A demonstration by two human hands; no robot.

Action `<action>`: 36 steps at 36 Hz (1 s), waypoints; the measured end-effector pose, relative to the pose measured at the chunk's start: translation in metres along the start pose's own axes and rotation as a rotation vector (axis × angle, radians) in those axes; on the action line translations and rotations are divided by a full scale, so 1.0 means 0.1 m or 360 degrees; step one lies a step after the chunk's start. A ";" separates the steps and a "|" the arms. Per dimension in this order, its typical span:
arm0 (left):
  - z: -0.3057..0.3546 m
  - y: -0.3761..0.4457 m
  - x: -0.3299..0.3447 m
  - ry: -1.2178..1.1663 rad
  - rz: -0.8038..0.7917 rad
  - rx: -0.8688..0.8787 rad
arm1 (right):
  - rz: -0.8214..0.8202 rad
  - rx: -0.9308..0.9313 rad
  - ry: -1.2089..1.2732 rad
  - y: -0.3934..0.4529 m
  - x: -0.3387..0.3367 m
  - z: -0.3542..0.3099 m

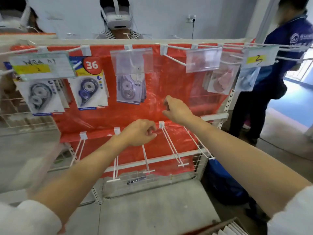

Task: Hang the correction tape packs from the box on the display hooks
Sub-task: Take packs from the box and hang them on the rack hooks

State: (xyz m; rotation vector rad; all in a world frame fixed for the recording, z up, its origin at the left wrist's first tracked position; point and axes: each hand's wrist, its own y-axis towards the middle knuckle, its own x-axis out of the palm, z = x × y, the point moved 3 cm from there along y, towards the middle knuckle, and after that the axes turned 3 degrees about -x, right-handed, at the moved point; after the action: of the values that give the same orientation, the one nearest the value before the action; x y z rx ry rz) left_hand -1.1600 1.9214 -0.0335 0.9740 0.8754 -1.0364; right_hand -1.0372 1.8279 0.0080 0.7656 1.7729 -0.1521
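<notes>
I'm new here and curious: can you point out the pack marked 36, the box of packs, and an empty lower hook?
Pack marked 36 [89, 82], head view, its card front.
Box [225, 226], head view, its rim.
Empty lower hook [171, 146], head view, mid-wire.

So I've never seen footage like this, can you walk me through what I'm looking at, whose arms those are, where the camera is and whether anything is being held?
There is no machine here. The single picture comes from a camera worn on a person's head, looking forward and down, so the two bare arms are that person's own. The left hand and the right hand reach toward a red display board with white wire hooks. Both hands have loosely curled fingers, and no pack shows in either. The upper row already carries hanging packs of correction tape, such as the blue pack marked 36 and a pale clear-fronted pack. The lower hooks near the hands are bare. At the bottom right corner sits the edge of a cardboard box with white packs. Other people stand behind and beside the rack.
</notes>
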 end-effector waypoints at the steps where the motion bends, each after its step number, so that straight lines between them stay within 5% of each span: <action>1: 0.06 0.03 0.06 0.0004 -0.0018 0.0015 | -0.0006 -0.0015 -0.0055 -0.06 0.00 0.06; 17: 1.29 0.34 1.35 0.0045 -0.0256 0.0464 | -0.0284 0.0406 -0.0328 -1.19 0.18 1.41; 26: 1.71 0.20 2.40 0.0099 -0.0673 0.0542 | -0.0358 0.0667 -0.0097 -2.12 0.65 2.22; 36: 1.79 -0.28 3.80 0.0155 -0.1193 0.0385 | -0.0718 0.1129 0.0306 -3.48 1.76 2.98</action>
State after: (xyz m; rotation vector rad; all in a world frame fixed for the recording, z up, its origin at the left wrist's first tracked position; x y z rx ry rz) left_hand -1.0601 1.6412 -0.3315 0.9131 1.2598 -1.7723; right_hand -1.0173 1.4909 -0.3490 0.8731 2.0699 -1.0827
